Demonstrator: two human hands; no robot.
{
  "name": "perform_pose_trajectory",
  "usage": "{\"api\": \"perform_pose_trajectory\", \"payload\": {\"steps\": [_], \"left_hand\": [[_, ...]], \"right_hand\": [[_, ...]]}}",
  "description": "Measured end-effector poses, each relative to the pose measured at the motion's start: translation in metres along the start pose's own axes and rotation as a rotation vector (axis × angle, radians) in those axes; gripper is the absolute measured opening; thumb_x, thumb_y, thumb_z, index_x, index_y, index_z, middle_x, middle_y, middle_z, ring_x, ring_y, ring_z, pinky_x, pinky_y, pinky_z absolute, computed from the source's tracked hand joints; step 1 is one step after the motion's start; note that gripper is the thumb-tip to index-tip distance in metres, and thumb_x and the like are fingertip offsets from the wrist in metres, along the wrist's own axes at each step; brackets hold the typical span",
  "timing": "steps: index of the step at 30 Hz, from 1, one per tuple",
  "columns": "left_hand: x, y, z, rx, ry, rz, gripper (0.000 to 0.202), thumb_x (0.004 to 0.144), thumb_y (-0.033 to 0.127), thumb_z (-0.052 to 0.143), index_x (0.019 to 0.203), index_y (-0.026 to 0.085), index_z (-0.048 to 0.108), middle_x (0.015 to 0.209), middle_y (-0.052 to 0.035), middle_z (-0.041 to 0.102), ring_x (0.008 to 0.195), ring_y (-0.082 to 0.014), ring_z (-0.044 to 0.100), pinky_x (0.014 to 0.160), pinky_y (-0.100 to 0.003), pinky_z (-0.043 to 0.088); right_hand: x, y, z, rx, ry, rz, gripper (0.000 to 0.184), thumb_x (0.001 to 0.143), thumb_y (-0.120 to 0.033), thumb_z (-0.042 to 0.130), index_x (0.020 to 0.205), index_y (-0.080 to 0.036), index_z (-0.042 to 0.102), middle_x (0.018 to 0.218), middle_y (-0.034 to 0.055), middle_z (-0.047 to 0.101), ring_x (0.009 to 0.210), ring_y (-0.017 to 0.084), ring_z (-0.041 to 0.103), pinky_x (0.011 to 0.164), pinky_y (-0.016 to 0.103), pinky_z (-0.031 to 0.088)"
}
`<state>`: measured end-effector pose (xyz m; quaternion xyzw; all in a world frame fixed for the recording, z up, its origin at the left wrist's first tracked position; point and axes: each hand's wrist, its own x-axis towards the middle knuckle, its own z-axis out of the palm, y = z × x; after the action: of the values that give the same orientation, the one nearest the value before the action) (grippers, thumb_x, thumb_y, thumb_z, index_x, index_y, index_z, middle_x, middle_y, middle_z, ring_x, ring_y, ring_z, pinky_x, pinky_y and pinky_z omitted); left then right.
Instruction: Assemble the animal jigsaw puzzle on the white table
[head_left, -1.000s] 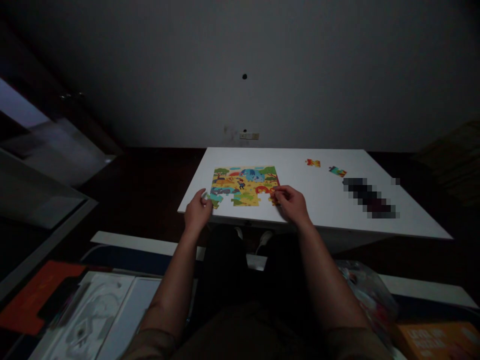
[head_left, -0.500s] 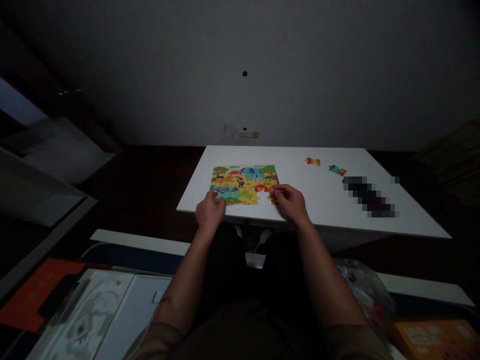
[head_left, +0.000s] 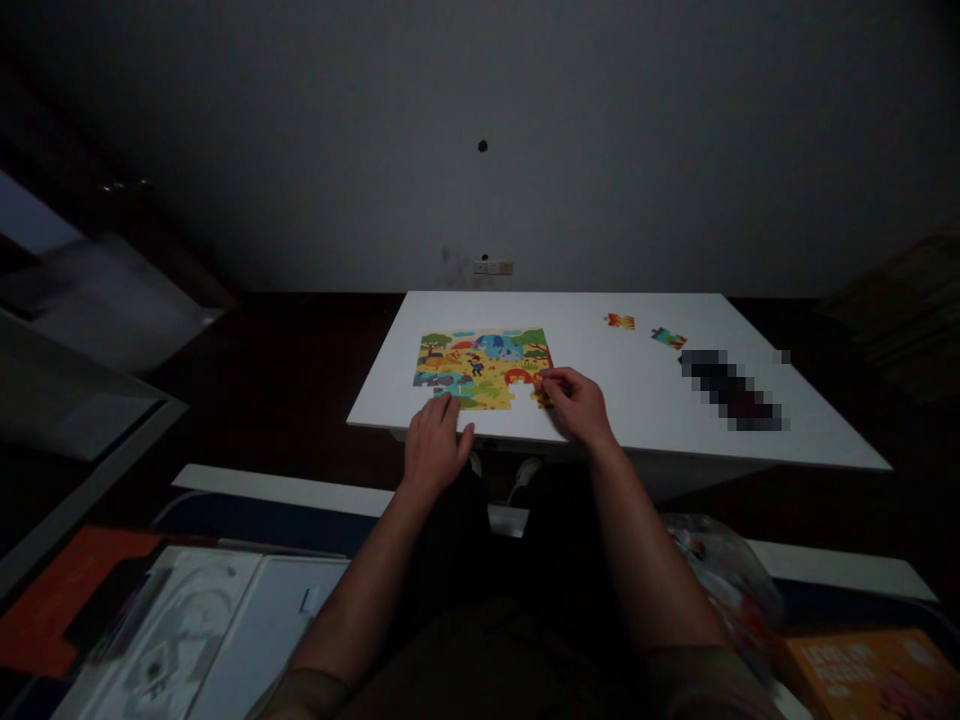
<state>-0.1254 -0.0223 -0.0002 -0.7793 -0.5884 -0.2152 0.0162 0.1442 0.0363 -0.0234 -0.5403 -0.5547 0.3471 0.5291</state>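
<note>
A colourful jigsaw puzzle (head_left: 480, 368) of a cartoon animal scene lies on the white table (head_left: 637, 420), with gaps along its lower edge. My left hand (head_left: 435, 447) rests at that lower edge, its fingers touching the pieces and holding nothing I can see. My right hand (head_left: 574, 405) pinches an orange-red puzzle piece (head_left: 540, 393) at the puzzle's lower right corner. Two loose pieces lie to the right: an orange one (head_left: 620, 321) and a teal one (head_left: 669, 338).
A pixelated dark object (head_left: 731, 390) lies on the table's right side. Below the table are my knees, a white board (head_left: 217, 630) and orange box (head_left: 862, 675) among papers, and a plastic bag (head_left: 724, 585). A wall socket (head_left: 493, 268) sits behind.
My left hand has slid right along the puzzle's lower edge, and the pieces at the lower left now sit within the puzzle. My right hand has stayed at the same corner.
</note>
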Motion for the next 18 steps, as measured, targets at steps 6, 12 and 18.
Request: {"api": "perform_pose_trajectory", "payload": {"steps": [6,12,18], "left_hand": [[-0.0067,0.0081,0.0122,-0.030,-0.020,0.003,0.053,0.101,0.038,0.048,0.149,0.017,0.047,0.157,-0.0140,0.045,0.148,-0.0344,0.036,0.123,-0.054,0.028],[-0.0045,0.0029,0.0109,-0.106,0.001,0.011,0.052,0.099,0.038,0.050,0.147,0.019,0.050,0.156,-0.0141,0.048,0.148,-0.0343,0.038,0.123,-0.055,0.028],[-0.0043,0.0004,0.0106,-0.067,-0.015,0.025,0.052,0.100,0.040,0.047,0.145,0.016,0.052,0.156,-0.0155,0.046,0.148,-0.0353,0.036,0.122,-0.056,0.028]], "right_hand": [[0.0002,0.0035,-0.0003,0.010,-0.011,-0.014,0.025,0.087,-0.048,0.066,0.100,-0.027,0.070,0.091,0.0062,0.076,0.082,0.025,0.073,0.076,0.044,0.062],[0.0012,0.0036,-0.0003,-0.009,-0.011,-0.026,0.025,0.087,-0.046,0.064,0.101,-0.026,0.070,0.091,0.0053,0.076,0.083,0.025,0.072,0.077,0.043,0.061],[0.0030,0.0058,0.0016,-0.014,0.001,-0.009,0.024,0.087,-0.045,0.064,0.101,-0.026,0.070,0.091,0.0053,0.076,0.083,0.024,0.072,0.078,0.042,0.061]]}}
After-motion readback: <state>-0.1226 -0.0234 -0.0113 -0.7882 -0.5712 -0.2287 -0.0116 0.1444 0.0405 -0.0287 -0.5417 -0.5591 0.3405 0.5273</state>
